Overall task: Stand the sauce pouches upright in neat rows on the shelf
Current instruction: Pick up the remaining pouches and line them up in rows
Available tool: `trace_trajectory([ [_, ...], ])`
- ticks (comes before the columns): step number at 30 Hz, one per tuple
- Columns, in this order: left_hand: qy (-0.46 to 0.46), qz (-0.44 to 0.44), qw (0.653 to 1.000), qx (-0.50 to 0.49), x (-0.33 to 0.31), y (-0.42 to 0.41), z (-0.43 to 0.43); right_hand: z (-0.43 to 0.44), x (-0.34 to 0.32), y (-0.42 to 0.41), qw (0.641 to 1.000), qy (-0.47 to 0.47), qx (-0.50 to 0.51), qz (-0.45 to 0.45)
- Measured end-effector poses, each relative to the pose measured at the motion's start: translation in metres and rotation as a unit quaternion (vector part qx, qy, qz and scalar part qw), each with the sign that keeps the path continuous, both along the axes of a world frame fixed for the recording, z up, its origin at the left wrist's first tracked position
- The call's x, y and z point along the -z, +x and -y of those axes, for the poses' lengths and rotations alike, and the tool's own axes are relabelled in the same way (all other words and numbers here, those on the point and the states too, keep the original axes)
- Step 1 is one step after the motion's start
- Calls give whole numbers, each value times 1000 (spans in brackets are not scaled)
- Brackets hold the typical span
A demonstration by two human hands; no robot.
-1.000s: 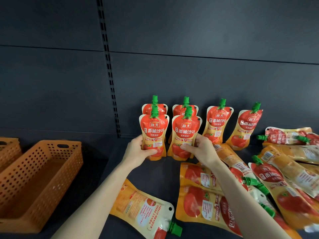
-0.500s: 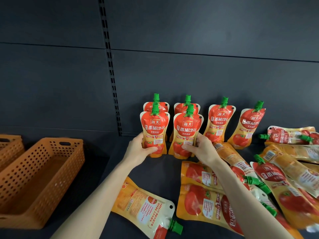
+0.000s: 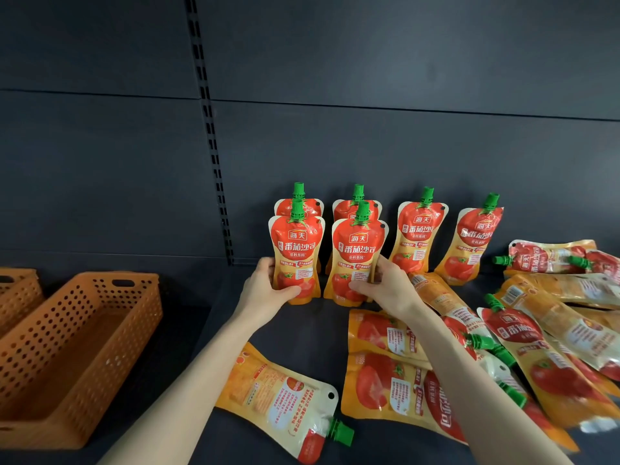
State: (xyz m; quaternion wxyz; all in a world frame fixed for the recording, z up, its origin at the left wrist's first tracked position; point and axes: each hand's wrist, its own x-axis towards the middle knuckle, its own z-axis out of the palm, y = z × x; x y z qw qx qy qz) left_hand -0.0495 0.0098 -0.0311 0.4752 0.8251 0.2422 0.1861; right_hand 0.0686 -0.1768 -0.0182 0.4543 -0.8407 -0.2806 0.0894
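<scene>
Red and orange tomato sauce pouches with green caps stand on the dark shelf (image 3: pixel 312 330). My left hand (image 3: pixel 265 290) grips the lower part of the front left pouch (image 3: pixel 297 253), which stands upright. My right hand (image 3: pixel 382 290) grips the front right pouch (image 3: pixel 357 260) beside it. Behind each stands another pouch, mostly hidden. To the right, an upright pouch (image 3: pixel 419 233) and a tilted pouch (image 3: pixel 473 239) lean at the back wall. Several pouches (image 3: pixel 396 387) lie flat on the shelf, and one flat pouch (image 3: pixel 285 401) lies near the front.
Two orange perforated baskets (image 3: pixel 73 344) stand at the left, lower than the shelf. A slotted upright rail (image 3: pixel 211 135) runs down the dark back wall. More flat pouches (image 3: pixel 550 260) are heaped at the far right.
Both hands keep their hold on the two front pouches. The pouches sit slightly more upright and closer to the back row; the view shifted a little.
</scene>
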Motion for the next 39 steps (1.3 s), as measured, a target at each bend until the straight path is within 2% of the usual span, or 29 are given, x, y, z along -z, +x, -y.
trace_trajectory([
  [4, 41, 36, 997, -60, 0, -14, 6, 11, -7, -7, 999, -5, 26, 40],
  [6, 74, 52, 994, -61, -1, -18, 29, 43, -7, -11, 996, 10, 70, 61],
  [9, 85, 116, 987, -71, -1, -31, 39, 51, -10, -16, 993, 12, 74, 88],
  [11, 69, 138, 987, -43, -6, -35, 51, 57, -15, -21, 993, 17, 68, 97],
  [16, 51, 128, 987, 84, -19, -12, 119, 118, -22, -19, 989, 29, 84, 118],
  [19, 70, 109, 982, 137, -20, 9, 163, 167, -18, -7, 988, 14, 99, 118],
  [22, 95, 88, 980, 149, -14, 33, 205, 214, -14, 10, 988, 6, 101, 117],
  [26, 188, 30, 975, 117, -7, 61, 255, 267, -8, 35, 988, -21, 86, 128],
  [30, 297, -127, 943, 77, 0, 75, 282, 299, 1, 57, 982, -79, 87, 149],
  [34, 286, -212, 934, 23, -8, 89, 284, 312, 4, 74, 968, -185, 89, 145],
  [37, 297, -278, 913, 21, -16, 99, 283, 315, 7, 81, 962, -216, 90, 140],
  [39, 279, -298, 913, 13, -20, 105, 283, 316, 8, 85, 966, -211, 87, 122],
])
